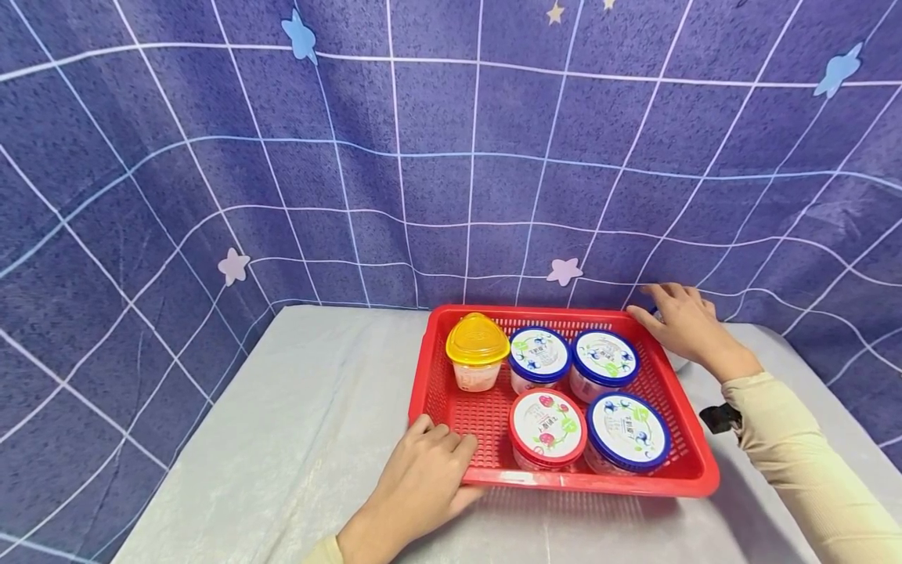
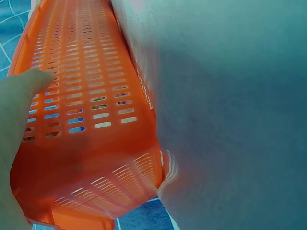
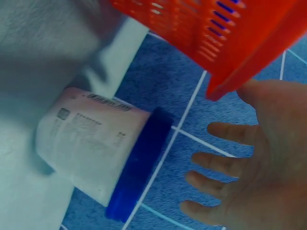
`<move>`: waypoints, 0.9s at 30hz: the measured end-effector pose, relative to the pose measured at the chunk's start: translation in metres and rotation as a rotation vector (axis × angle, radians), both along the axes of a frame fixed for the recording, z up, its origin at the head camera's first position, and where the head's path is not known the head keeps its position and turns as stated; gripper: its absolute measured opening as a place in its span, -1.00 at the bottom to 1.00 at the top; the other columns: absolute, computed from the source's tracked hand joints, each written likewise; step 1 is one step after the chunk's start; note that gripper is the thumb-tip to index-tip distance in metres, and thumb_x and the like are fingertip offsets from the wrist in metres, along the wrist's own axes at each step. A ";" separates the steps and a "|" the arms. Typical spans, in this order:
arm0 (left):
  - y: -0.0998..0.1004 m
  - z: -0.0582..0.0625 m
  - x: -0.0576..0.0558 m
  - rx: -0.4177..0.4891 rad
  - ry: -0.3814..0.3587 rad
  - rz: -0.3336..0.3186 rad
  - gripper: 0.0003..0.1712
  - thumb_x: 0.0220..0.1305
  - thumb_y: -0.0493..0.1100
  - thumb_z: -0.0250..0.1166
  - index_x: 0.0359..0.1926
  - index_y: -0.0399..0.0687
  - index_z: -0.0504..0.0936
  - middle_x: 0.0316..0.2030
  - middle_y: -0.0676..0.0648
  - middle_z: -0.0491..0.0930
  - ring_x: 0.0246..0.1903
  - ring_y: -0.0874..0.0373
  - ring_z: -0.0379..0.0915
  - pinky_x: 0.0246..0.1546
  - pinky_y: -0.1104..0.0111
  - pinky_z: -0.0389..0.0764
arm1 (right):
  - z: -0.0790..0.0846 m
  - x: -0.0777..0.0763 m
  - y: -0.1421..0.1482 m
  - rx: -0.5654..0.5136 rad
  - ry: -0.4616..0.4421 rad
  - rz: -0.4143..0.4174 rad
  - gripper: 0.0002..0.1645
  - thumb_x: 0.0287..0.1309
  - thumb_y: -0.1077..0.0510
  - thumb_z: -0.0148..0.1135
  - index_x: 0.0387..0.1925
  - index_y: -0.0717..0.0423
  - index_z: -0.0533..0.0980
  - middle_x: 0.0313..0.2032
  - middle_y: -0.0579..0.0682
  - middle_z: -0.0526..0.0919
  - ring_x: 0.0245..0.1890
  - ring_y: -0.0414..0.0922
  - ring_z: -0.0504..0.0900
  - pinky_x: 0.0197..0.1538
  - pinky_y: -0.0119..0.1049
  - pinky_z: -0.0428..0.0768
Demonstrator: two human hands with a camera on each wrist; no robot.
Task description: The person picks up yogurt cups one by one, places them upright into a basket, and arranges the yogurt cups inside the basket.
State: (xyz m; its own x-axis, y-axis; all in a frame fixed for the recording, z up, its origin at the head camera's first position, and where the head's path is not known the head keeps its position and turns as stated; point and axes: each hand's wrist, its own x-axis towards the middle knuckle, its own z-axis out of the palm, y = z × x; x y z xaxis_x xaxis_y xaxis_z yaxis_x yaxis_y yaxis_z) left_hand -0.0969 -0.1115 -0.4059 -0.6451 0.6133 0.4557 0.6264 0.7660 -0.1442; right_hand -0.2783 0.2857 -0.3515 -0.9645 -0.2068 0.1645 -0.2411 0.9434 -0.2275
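Observation:
A red plastic basket with slotted walls holds several tubs. My left hand grips its front left corner, fingers over the rim and the thumb against the outer front wall. On the right, my right hand is spread beside the basket's back right corner, over a white tub with a blue lid standing outside the basket. Fingers and tub are apart in the right wrist view; the thumb is at the basket rim, contact unclear. In the head view that hand mostly hides this tub.
Inside the basket are blue-lidded tubs, a red-lidded tub and a cup with a yellow domed lid. A pale cloth covers the table. A blue gridded curtain hangs right behind the table's back edge.

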 end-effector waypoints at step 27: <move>0.000 0.000 0.000 0.001 0.007 0.002 -0.46 -0.06 0.36 0.40 -0.39 0.02 0.54 -0.56 0.09 0.58 -0.53 0.15 0.42 -0.27 0.24 0.29 | -0.029 -0.007 0.015 -0.081 0.097 -0.003 -0.28 0.47 -0.25 -0.18 0.19 0.30 0.45 0.20 0.46 0.38 0.17 0.51 0.28 0.04 0.48 0.23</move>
